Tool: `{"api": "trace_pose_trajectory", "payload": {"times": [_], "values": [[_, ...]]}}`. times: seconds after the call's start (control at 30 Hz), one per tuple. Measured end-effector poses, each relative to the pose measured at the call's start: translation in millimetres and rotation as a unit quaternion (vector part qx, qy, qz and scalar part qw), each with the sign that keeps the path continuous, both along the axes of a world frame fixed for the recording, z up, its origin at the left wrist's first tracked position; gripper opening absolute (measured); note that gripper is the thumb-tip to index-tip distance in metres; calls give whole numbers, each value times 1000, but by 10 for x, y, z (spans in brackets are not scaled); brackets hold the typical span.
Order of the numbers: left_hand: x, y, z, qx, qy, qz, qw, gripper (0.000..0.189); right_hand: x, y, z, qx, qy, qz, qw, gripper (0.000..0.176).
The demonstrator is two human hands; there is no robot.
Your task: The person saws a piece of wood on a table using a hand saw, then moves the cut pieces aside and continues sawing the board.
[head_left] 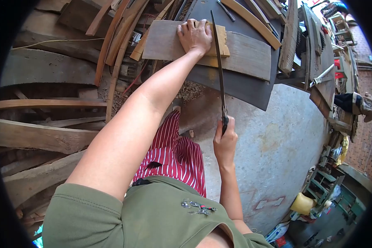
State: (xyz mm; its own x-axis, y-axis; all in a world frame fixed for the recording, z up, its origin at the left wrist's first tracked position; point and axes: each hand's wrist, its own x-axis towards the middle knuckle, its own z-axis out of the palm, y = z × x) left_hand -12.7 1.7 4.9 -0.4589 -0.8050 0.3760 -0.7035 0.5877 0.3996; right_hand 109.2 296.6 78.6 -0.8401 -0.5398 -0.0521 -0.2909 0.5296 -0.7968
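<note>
My right hand is closed around the dark handle of a handsaw. The long, narrow blade of the handsaw points away from me and crosses a yellowish wooden block near its right end. Pressing on that block from above is my left hand, its fingers bent over toward the far edge, just left of the blade. Beneath the block lies a wide grey-brown board, resting crosswise on a dark sheet-like work surface. How deep the blade sits in the wood cannot be made out.
Curved wooden pieces are piled along the left. A curved strip and a slim metal tool lie on the far work surface. Toothed wheels stand at the right. Sawdust covers part of the floor. Another person is at far right.
</note>
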Motion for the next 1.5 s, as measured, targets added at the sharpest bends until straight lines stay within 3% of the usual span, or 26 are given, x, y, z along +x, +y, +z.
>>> {"api": "trace_pose_trajectory", "payload": {"times": [0.07, 0.23, 0.57, 0.8, 0.9, 1.1, 1.23, 1.4, 1.5], "values": [[-5, -2, -37, -10, 4, 4, 1000, 33, -199, -219, -58, 40, 12, 15, 999, 15], [-43, -50, -91, -20, -3, 4, 1000, 35, -703, -932, -279, 13, 83, 9, 996, 17], [8, -6, -6, 16, 7, -4, 1000, 32, 87, 98, -28, 7, -1, 1, 1000, 14], [-12, -48, -73, -17, 2, 0, 1000, 33, -644, -888, -286, -3, 91, 17, 996, 18], [-25, -51, -89, -18, 5, 0, 1000, 34, -606, -875, -286, 19, 89, 13, 996, 18], [9, -22, -70, -16, 10, 8, 1000, 34, 121, 65, -124, 3, 16, -11, 1000, 16], [-6, -26, -39, -11, 3, 8, 1000, 33, -3, -8, -101, -2, 23, 2, 1000, 16], [-29, -54, -100, -13, 2, 1, 1000, 33, -577, -826, -305, 6, 74, 9, 997, 16], [-44, -53, -124, -23, 12, 7, 1000, 34, -583, -806, -354, 18, 81, 14, 996, 17]]}}
